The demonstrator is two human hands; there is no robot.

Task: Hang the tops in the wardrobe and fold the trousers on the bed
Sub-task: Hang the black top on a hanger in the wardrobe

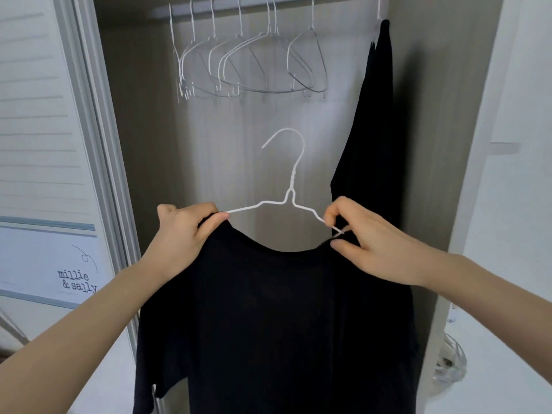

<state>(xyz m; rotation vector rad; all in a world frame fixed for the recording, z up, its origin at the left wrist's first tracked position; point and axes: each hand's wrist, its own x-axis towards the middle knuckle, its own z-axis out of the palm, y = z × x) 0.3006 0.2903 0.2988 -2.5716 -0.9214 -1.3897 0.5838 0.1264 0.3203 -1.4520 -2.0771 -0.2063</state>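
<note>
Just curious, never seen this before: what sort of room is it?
Probably a bedroom wardrobe: a rail with empty wire hangers, one dark garment hanging, and louvred doors.

Soft, even daylight is filling the scene, and the white surfaces at the right edge are looking almost washed out. The back wall of the wardrobe (pixel 239 138) is glowing pale, while its side walls are staying in grey shade. The black top (pixel 277 318) is showing no folds, only flat darkness. The wide lens is bending the door frame (pixel 98 130) at the left edge.
</note>
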